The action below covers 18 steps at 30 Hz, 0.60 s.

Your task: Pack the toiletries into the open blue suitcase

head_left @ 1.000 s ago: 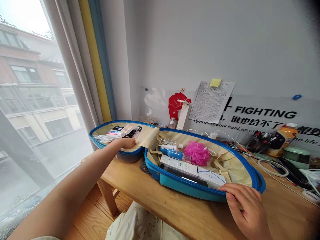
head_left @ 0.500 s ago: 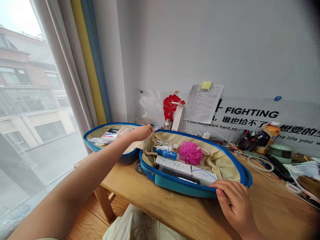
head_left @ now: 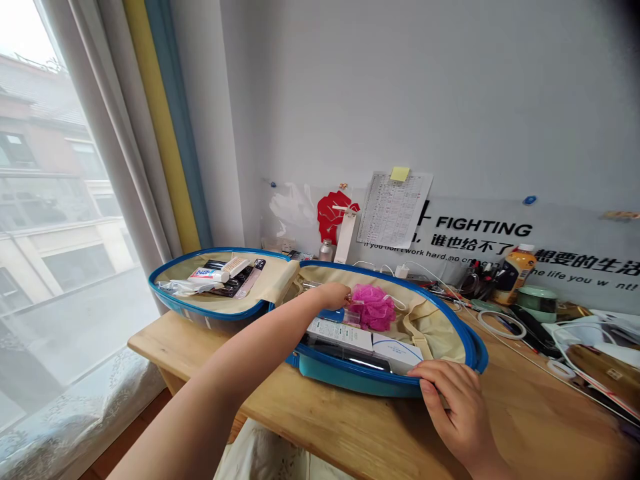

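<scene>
A person's left hand is hanging over the right half of an open suitcase, its fingers bending just left of a pink bath puff. The fingers are pointing rightward; whether they are gripping anything, the view is not telling. A blue bottle is lying on the person's side of that hand, its long axis running roughly left to right, with the hand and forearm covering part of it. The left hand is sitting far nearer to puff and bottle than the right hand, whose fingers are gripping the suitcase's near rim. Between that hand and the puff, a white box is lying, and a longer white box is stretching along the bottle's near side. A strap is trailing right of the puff. A toothpaste tube is lying in the left half, while a drink bottle is standing farther back on the wooden surface.
</scene>
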Each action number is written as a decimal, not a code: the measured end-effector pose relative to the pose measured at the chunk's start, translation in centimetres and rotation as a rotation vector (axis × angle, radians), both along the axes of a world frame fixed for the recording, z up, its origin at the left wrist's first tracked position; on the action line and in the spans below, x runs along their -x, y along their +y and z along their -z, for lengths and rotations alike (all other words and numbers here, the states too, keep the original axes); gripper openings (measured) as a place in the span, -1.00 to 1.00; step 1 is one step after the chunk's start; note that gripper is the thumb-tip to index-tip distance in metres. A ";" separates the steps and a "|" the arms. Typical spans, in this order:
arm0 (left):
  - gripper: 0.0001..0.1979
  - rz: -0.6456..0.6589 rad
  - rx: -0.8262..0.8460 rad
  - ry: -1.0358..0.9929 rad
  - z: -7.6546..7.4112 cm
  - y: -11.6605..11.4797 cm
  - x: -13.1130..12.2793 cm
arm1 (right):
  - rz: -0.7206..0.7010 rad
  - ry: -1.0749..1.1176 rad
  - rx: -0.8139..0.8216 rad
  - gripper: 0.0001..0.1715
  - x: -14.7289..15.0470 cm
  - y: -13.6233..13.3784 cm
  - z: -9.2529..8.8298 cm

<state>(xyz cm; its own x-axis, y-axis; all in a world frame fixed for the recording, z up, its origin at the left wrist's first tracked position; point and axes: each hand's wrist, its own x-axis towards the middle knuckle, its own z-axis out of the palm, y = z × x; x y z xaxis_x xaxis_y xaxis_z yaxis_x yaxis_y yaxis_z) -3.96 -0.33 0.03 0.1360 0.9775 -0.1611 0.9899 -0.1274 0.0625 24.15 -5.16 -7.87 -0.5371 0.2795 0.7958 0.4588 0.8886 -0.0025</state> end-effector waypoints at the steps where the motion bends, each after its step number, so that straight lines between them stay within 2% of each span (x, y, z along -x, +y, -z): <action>1: -0.69 -0.007 0.000 -0.001 0.1 0.2 0.2 | -0.005 -0.005 -0.010 -0.78 0.0 0.0 -0.1; 10: -0.73 -0.085 0.036 0.006 1.0 1.0 1.3 | -0.034 0.046 -0.064 -0.80 0.6 -0.3 -0.8; 18: -0.78 -0.090 0.029 -0.051 1.0 0.5 1.4 | -0.028 0.048 -0.045 -0.77 0.4 0.0 -0.2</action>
